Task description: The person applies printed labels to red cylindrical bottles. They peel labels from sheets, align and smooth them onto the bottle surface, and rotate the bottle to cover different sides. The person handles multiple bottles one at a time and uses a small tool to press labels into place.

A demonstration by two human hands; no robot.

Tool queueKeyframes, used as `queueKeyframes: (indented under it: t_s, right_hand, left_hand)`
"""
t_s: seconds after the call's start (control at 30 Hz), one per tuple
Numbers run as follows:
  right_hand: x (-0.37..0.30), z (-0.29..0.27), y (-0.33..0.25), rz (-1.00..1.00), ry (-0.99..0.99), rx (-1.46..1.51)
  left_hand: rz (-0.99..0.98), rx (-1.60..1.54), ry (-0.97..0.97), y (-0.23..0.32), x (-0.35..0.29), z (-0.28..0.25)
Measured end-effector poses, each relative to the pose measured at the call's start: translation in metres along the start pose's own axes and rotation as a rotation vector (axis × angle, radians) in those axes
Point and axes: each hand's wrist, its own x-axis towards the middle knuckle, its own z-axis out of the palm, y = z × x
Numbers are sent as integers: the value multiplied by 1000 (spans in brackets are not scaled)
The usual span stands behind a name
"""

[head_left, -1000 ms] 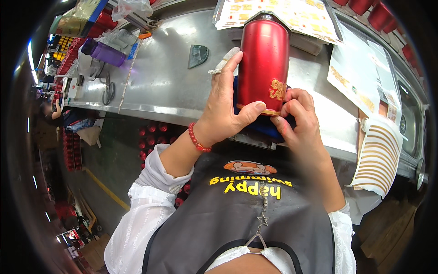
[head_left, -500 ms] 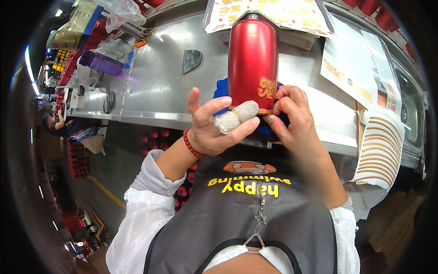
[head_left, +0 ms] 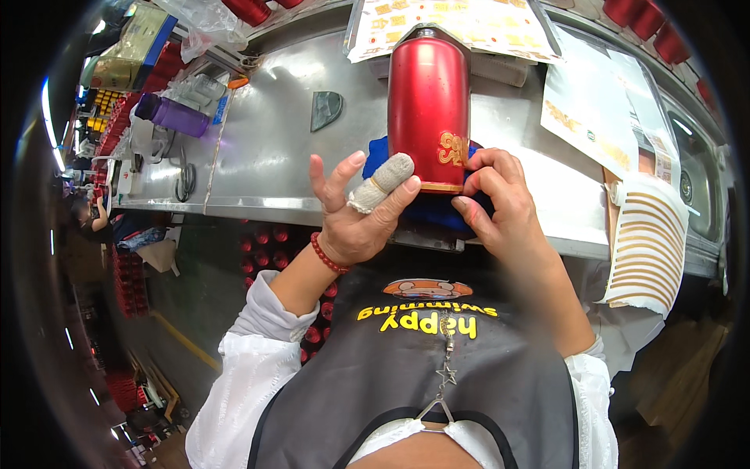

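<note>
Head view — red bottle (head_left: 428, 109), beside right hand (head_left: 506, 203)

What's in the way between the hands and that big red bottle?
On the left hand, only a pale cloth finger cover comes between one finger and the red bottle; I can't tell if they touch. Nothing visible blocks the right hand: its bare fingertips are at the bottle's lower right edge.
</note>
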Motion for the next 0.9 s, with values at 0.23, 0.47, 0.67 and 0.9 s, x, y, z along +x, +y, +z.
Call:
queueKeyframes:
  t_s: [0.23,0.47,0.67,0.9]
  right_hand:
    - [0,4,3,-4,18,-20]
    - [0,0,4,-13,49,-34]
    - [5,-19,-35,272,290,574]
    - [16,10,-39,356,185,312]
  left_hand:
    - [146,39,88,-1,17,8]
    - [150,-15,40,11,29,14]
    - [-230,-288,-52,4,17,0]
    - [-278,-346,-33,5,16,18]
